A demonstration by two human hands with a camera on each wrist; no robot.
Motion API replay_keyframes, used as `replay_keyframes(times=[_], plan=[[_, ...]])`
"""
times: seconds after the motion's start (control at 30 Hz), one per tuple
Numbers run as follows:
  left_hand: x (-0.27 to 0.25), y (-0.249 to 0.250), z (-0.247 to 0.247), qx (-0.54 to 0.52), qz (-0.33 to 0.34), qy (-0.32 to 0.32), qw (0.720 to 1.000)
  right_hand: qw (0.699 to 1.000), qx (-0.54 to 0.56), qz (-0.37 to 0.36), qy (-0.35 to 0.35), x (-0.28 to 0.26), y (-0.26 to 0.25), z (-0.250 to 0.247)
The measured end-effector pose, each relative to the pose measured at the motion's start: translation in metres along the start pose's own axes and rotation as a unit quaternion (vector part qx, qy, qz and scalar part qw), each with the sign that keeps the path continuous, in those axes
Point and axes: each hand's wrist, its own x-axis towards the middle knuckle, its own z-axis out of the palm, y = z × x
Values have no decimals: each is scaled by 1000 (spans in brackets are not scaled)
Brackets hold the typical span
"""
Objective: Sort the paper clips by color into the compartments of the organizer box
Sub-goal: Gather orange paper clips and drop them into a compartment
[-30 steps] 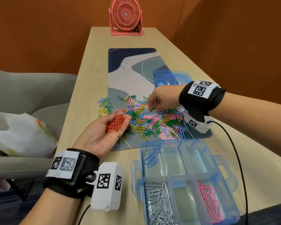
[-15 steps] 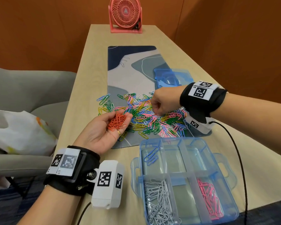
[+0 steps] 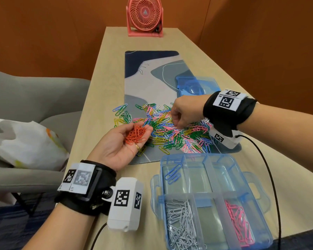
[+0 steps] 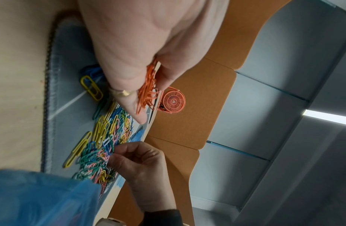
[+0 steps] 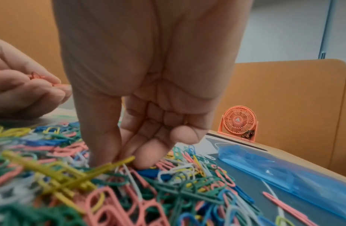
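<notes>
A long wooden table (image 3: 215,69) is seen from the head view, with a patterned mat (image 3: 152,78) laid along it and a pink fan (image 3: 144,17) standing at its far end. The organizer box (image 3: 257,192) is placed at the near edge, its long axis running away from the person; white clips (image 3: 181,226) are lying in the near left compartment, pink clips (image 3: 239,224) in the near right one, and a few blue clips (image 3: 173,173) in the far left one. The box lid (image 3: 204,85) is lying on the far right part of the mat. A mixed pile of paper clips (image 3: 172,130) is spread on the near part of the mat, pointing in all directions. The left hand (image 3: 123,145) is held palm up beside the pile, with a bunch of orange clips (image 3: 136,134) cupped in it; the left wrist view shows the thumb curled over them. The right hand (image 3: 185,112) is lowered over the pile. Only the right wrist view shows that its thumb and forefinger (image 5: 145,157) are brought together at the clips; whether a clip is already pinched cannot be told.
</notes>
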Motion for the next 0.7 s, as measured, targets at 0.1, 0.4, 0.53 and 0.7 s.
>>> replay_keyframes(times=[0.1, 0.4, 0.53, 0.7], plan=[[-1, 0, 0, -5, -2, 0, 1000, 1000, -2, -2, -1, 0, -1, 1], [-1, -9, 4, -1, -36, -13, 999, 992, 99, -37, 73, -3, -15, -19], [0, -11, 4, -6, -55, -17, 998, 986, 123, -102, 51, -8, -42, -28], [0, -10, 5, -52, -47, -22, 997, 979, 157, -129, 26, -9, -58, -25]])
